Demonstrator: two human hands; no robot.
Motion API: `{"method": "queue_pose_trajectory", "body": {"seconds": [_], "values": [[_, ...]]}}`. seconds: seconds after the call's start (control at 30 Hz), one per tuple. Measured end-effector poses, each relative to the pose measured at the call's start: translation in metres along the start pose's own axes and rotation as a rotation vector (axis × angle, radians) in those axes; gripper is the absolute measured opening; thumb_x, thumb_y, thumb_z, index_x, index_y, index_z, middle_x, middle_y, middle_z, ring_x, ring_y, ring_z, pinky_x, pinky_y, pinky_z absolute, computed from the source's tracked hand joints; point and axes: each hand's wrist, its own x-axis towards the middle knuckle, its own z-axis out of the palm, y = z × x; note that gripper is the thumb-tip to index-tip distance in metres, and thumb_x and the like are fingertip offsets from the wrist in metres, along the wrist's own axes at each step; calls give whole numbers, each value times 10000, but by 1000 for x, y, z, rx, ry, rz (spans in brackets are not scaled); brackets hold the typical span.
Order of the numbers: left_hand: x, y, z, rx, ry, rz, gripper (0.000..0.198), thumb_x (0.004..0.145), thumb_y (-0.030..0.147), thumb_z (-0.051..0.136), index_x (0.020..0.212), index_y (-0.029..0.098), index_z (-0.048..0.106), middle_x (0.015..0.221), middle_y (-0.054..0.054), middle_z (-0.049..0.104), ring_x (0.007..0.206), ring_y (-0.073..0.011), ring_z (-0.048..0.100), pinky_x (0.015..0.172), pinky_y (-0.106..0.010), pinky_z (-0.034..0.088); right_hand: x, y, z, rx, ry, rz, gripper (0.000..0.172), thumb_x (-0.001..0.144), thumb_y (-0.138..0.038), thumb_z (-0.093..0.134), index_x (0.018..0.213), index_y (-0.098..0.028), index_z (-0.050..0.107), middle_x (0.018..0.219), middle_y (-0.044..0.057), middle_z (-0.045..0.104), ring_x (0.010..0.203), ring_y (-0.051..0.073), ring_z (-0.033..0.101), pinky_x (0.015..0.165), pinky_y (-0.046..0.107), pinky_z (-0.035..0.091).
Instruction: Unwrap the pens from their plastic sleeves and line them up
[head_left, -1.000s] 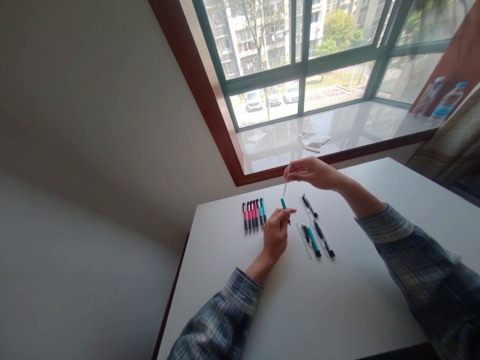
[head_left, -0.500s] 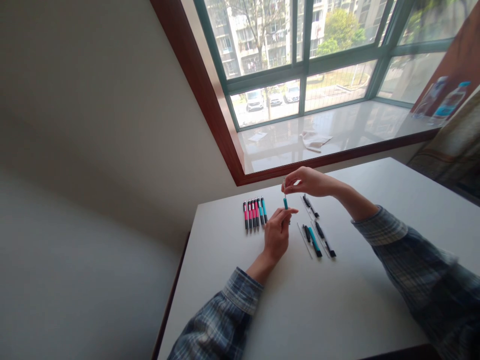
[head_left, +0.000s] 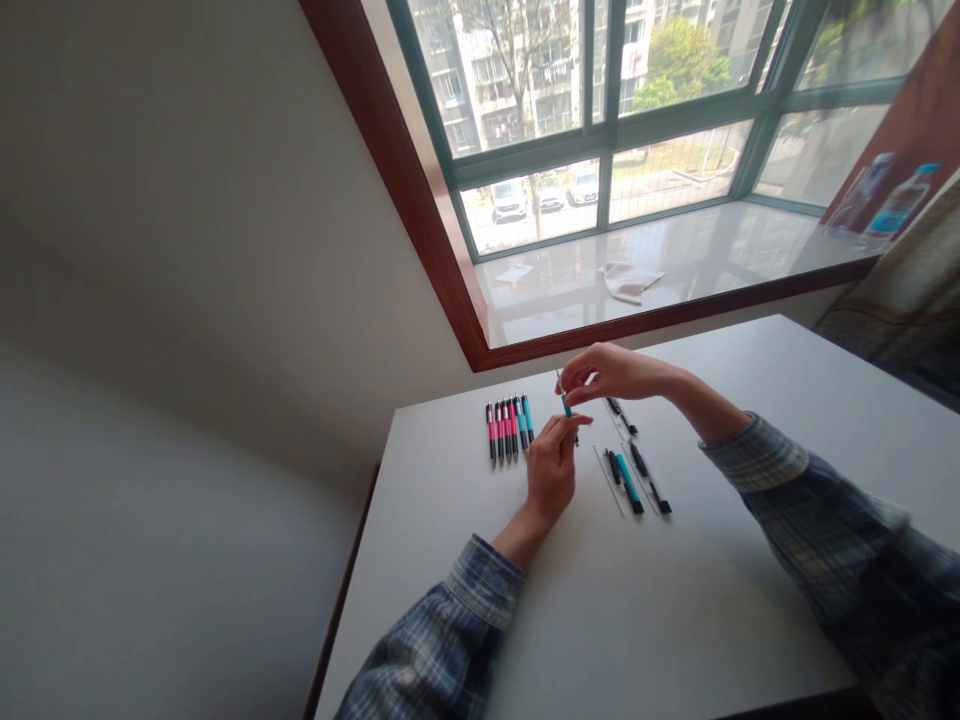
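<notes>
A teal pen (head_left: 566, 404) is held up between the two hands, but it does not stand straight. Its long body leans, with the top tipped up and to the left and the bottom going down and to the right. A thin silver stick (head_left: 559, 382) pokes out of its top end. A dark pen tip (head_left: 577, 441) shows just past the fingers of the left hand (head_left: 550, 470). That hand is closed around the lower part of the pen, with its fingers pointing up and to the right, and its arm comes in from the bottom left. The right hand (head_left: 611, 372) comes in from the right, with its wrist bent, and pinches the pen near the top. Just left of the hands, a row of pink and teal pens (head_left: 508, 431) lies side by side on the white surface (head_left: 675, 600). Just right of them lie black and teal pen parts (head_left: 628, 483).
</notes>
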Motion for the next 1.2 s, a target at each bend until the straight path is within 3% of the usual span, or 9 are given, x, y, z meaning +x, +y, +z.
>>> {"method": "queue_pose_trajectory", "body": {"seconds": [0.17,0.47,1.2], "values": [[0,1,0,4,-8,0,307,1074,298,444,1088,235,744,1013,-46,714,855,-166,627,800,-293,484,1,1,-1,2,44,-2,451,789,-587,774,974,-178,809,1052,102,786,940,248,716,802,375,543],[-1,3,-1,16,-28,-11,323,1075,306,435,1103,239,749,1039,-54,727,879,-176,643,835,-302,508,1,-3,-2,-88,53,24,438,831,-597,717,919,-176,798,915,81,780,822,216,689,725,353,494],[-1,-1,0,-8,-2,-26,315,1069,293,435,1121,236,741,1026,-45,722,832,-161,614,791,-288,478,-3,3,-6,-134,20,70,464,805,-635,742,926,-189,790,930,78,782,875,225,705,756,350,511]]}}
